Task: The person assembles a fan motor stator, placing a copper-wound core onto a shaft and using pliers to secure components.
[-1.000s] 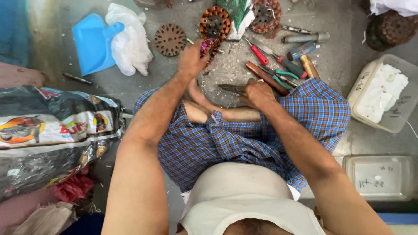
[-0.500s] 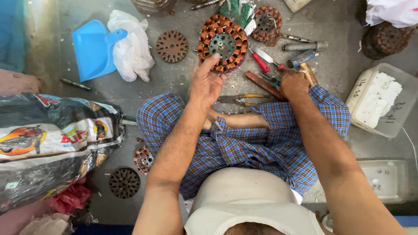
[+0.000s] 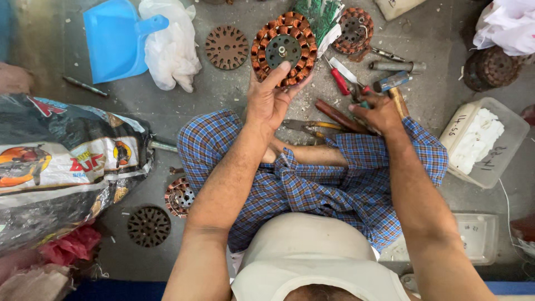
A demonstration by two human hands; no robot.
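- Two hands are out over the grey floor (image 3: pixel 234 92), and each has something in it.
- The left hand (image 3: pixel 270 100) grips the lower rim of a round copper-wound stator (image 3: pixel 283 49), fingers spread up over its face, thumb at the right edge.
- The stator lies straight ahead of the crossed legs, tight against a bundle of green wires (image 3: pixel 315 19) at its upper right.
- The right hand (image 3: pixel 380 114) is curled shut around a wooden hammer handle (image 3: pixel 397 100), with the hammer's metal head (image 3: pixel 390 82) poking out just above the knuckles.
- It's crowded on the right: red-handled pliers (image 3: pixel 339 78), a second wound stator (image 3: pixel 352 30) and a metal rod (image 3: pixel 397 66) sit close together.
- To the left, a bare slotted disc (image 3: pixel 226 47) lies alone with grey floor round it; a white plastic bag (image 3: pixel 170 47) and a blue dustpan (image 3: pixel 114 39) come after that.
- On the far right edge, a clear plastic box (image 3: pixel 485 142) with white stuffing hems in the knee.
- On the left edge, a big printed sack (image 3: pixel 61 167) blocks that side, with another dark disc (image 3: pixel 148 226) near it.
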